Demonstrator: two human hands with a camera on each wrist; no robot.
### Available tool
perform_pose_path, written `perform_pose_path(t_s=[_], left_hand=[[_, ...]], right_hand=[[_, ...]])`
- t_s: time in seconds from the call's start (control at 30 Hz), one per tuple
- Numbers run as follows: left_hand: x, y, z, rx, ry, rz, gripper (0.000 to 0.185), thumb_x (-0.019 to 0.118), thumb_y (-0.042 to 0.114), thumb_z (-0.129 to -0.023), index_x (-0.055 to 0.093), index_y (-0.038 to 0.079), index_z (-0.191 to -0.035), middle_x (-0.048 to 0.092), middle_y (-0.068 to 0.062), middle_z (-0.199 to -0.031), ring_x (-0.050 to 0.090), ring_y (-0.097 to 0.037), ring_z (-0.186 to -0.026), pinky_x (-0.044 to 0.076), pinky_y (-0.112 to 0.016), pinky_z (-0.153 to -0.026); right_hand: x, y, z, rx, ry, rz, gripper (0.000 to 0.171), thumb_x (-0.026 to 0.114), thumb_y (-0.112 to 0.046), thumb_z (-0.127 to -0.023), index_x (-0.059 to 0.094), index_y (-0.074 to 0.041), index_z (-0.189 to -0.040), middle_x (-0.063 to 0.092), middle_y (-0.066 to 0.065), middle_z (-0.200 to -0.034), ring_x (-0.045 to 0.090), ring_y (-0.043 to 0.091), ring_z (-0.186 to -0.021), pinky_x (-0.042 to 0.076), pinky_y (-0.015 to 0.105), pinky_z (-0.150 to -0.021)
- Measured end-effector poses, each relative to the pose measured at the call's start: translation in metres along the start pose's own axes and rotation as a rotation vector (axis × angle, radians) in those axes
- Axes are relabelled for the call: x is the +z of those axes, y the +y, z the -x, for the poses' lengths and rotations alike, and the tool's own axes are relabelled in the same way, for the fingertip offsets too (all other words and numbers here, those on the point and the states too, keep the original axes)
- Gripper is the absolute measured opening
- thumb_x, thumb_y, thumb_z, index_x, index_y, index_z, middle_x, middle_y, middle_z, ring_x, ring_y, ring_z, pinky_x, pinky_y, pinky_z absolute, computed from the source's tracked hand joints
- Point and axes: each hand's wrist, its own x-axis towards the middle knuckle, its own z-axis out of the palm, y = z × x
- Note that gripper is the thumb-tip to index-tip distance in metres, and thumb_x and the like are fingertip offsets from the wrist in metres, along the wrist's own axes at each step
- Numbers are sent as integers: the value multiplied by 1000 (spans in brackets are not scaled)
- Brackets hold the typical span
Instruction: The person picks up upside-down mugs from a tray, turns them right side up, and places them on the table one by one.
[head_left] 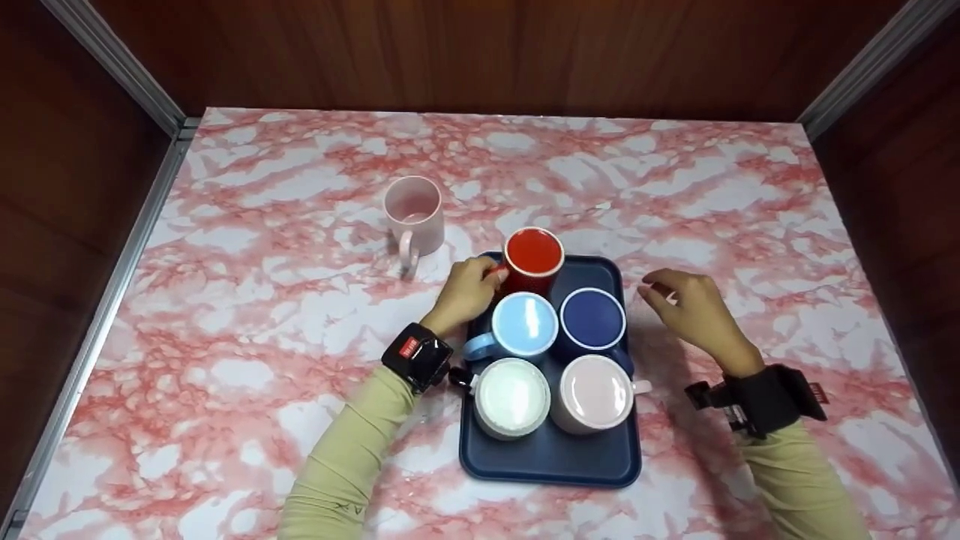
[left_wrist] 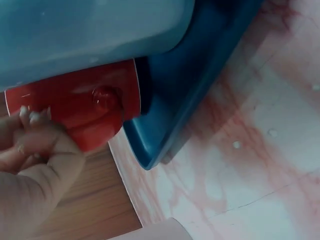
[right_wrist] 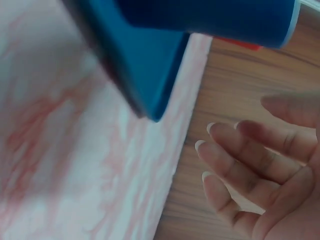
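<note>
A dark blue tray [head_left: 551, 457] lies on the pink marbled table and carries several mugs. My left hand [head_left: 466, 291] grips the handle of the red mug [head_left: 533, 258] at the tray's far left corner; the left wrist view shows the fingers [left_wrist: 35, 135] curled on the red mug [left_wrist: 90, 107] beside the tray's rim [left_wrist: 165, 125]. Behind it stand a light blue mug [head_left: 523, 325], a navy mug [head_left: 592, 318], a white mug [head_left: 511, 396] and a pale pink mug [head_left: 594, 393]. My right hand [head_left: 686, 304] hovers open to the right of the tray, fingers [right_wrist: 240, 165] relaxed, holding nothing.
Another pink mug [head_left: 414, 212] stands alone on the table to the far left of the tray. Dark wooden walls with metal corner rails [head_left: 112, 64] enclose the table on three sides.
</note>
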Motion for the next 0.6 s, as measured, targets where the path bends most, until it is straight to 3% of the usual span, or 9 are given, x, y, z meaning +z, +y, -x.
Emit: perform_pose_path(t_s=[0.23,0.43,0.6], left_hand=[[-7,3,0,-167,79,192,23,54,11,-92,60,-5,-76,60,-13,-69,57,-18,-60,41,-19,-52],[-24,16,5,-221,146,367,26,52,11,-92,55,-2,-69,50,-5,-61,49,-14,-57,37,-19,-53],[-37,38,10,-262,115,617,26,49,9,-93,52,1,-69,44,-2,-60,39,-9,-51,30,-17,-44]], right_hand=[[-12,-23,0,47,64,-118,9,65,-1,-82,68,3,-89,67,9,-78,57,4,-67,41,11,-60],[-23,-54,-3,158,-19,-329,11,64,-8,-85,70,-1,-92,67,7,-86,60,3,-75,45,16,-68],[-22,-77,-5,192,-153,-549,16,61,-3,-86,66,7,-98,67,14,-90,65,17,-80,49,21,-74]])
